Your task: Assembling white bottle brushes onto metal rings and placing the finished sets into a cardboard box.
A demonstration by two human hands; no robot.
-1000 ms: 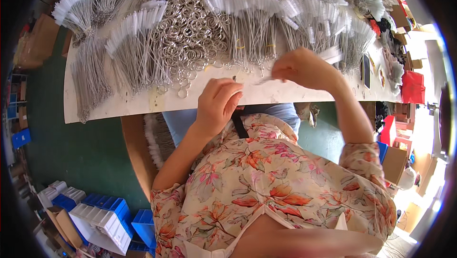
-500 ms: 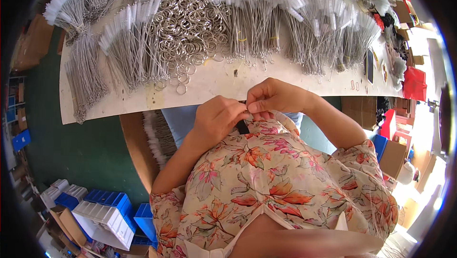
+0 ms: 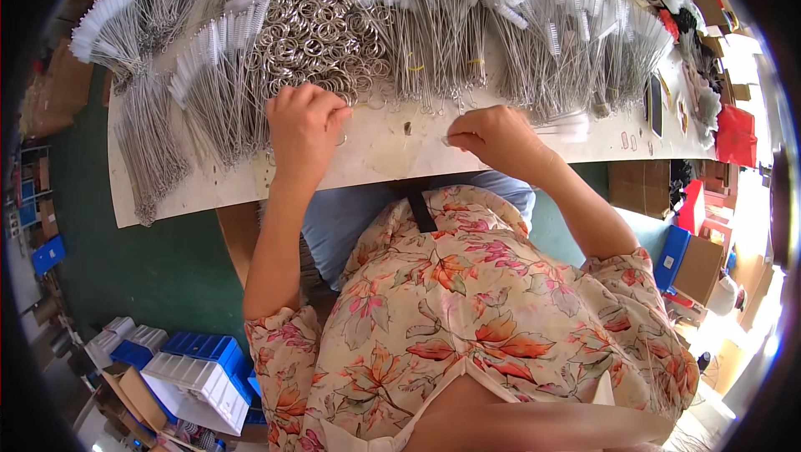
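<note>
My left hand (image 3: 305, 128) hangs over the near edge of a heap of metal split rings (image 3: 310, 39), with its fingers bent down and close together. A loose ring (image 3: 341, 141) shows just below its fingertips; whether the fingers grip anything is hidden. Farther right, above the front part of the table, my right hand (image 3: 503, 141) pinches thumb and forefinger on a small metal ring (image 3: 447, 141). Past its knuckles a white-bristled brush (image 3: 566, 128) is smeared by motion; I cannot tell whether it joins the ring.
Bundles of wire-handled brushes (image 3: 438, 35) flank the rings, more lying at the left (image 3: 150, 135) and right (image 3: 576, 60). A phone (image 3: 655, 106) rests near the table's right end, by a red bag (image 3: 736, 135). Blue and white crates (image 3: 196, 377) stand low at the left.
Both hands have parted from their place together by my lap and risen over the table. The left went up and left to the rings; the right moved right with a ring.
</note>
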